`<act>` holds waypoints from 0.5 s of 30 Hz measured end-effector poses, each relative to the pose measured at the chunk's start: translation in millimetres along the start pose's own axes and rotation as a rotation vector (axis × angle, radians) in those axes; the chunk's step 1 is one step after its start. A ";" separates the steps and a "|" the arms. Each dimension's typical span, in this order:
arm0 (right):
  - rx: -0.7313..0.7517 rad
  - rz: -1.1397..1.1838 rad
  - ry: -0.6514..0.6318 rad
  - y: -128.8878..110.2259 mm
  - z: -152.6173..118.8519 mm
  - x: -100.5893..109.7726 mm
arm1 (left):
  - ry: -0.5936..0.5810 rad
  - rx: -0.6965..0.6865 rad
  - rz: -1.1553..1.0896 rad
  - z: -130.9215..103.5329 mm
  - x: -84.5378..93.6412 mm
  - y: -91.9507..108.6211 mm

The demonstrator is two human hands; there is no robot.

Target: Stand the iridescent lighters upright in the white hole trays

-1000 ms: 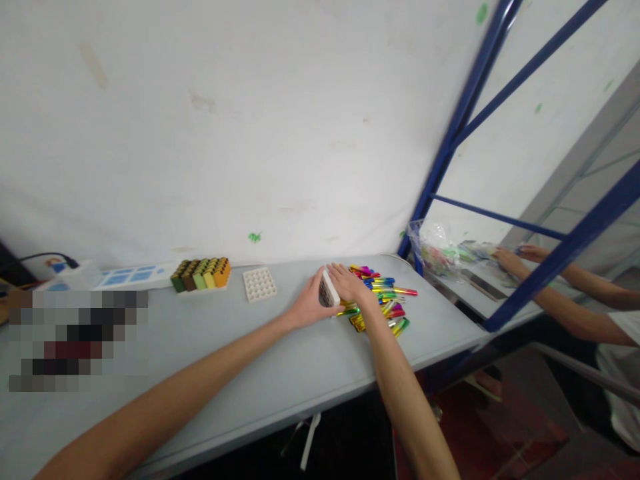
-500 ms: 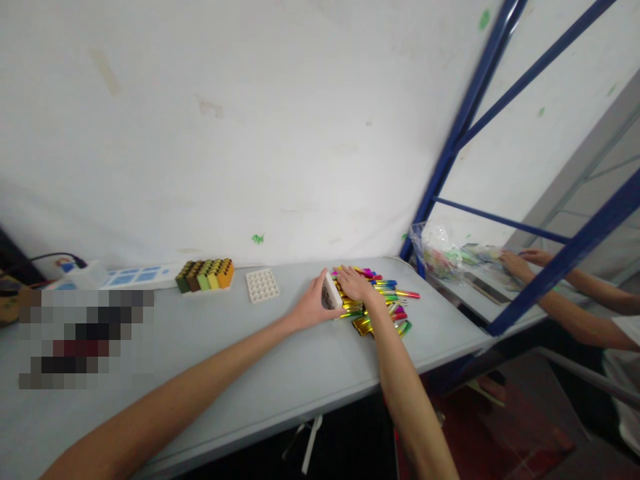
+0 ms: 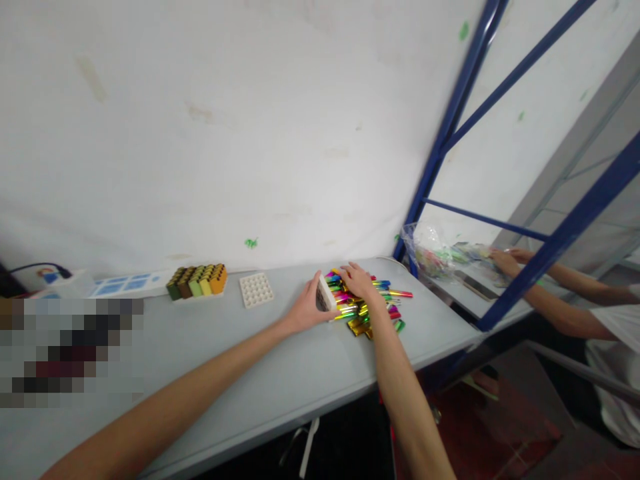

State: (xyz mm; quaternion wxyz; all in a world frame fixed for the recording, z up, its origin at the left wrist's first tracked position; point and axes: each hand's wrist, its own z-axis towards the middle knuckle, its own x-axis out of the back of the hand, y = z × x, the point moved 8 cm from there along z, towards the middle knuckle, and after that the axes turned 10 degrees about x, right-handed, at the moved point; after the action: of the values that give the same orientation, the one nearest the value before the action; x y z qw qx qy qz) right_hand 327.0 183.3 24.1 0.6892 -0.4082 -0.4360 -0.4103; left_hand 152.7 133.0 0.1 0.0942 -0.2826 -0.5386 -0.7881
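Note:
My left hand [image 3: 309, 308] grips a white tray [image 3: 327, 293] standing on its edge, tilted, with its face toward a pile. The pile is made of shiny foil tubes [image 3: 387, 285] in gold, pink, blue, green and red, lying loosely on the table. My right hand [image 3: 358, 280] rests palm down over the pile, just right of the tray, its fingers stretched toward the tray and touching the tubes there. What lies under its palm is hidden.
A second white tray with round hollows [image 3: 257, 290] lies flat to the left. Farther left are a filled block of green, brown and orange pieces [image 3: 197, 281] and a power strip [image 3: 127, 285]. Blue rack posts [image 3: 440, 153] stand right; beyond them are a plastic bag [image 3: 427, 250] and another person's hands [image 3: 506, 260].
The view has shifted slightly. My right hand has moved a little on the pile, its fingers now more bent. My left hand still holds the tray in the same tilt.

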 end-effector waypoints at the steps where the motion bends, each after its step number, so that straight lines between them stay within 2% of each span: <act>1: -0.031 -0.003 0.032 -0.3 -0.3 4.1 | 0.001 0.000 -0.002 0.2 -0.1 -0.3; 5: -0.006 -0.018 0.080 -22.1 4.5 8.9 | -0.001 0.004 0.003 1.6 -2.1 -2.7; 9: 0.056 -0.023 -0.028 -46.0 8.7 -7.7 | 0.009 -0.026 -0.025 2.3 -2.4 -2.3; 12: 0.083 -0.028 -0.114 -51.0 7.1 -18.1 | 0.011 -0.030 -0.039 2.5 -2.2 -1.7; 15: 0.088 -0.038 -0.149 -46.2 4.9 -19.4 | 0.000 -0.017 -0.030 2.9 -3.2 -1.7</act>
State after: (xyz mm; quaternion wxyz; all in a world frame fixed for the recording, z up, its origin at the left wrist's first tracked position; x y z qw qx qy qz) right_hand 277.7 176.6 16.8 0.6641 -0.3988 -0.5114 -0.3720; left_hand 155.6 135.8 -2.2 0.0801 -0.2754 -0.5360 -0.7940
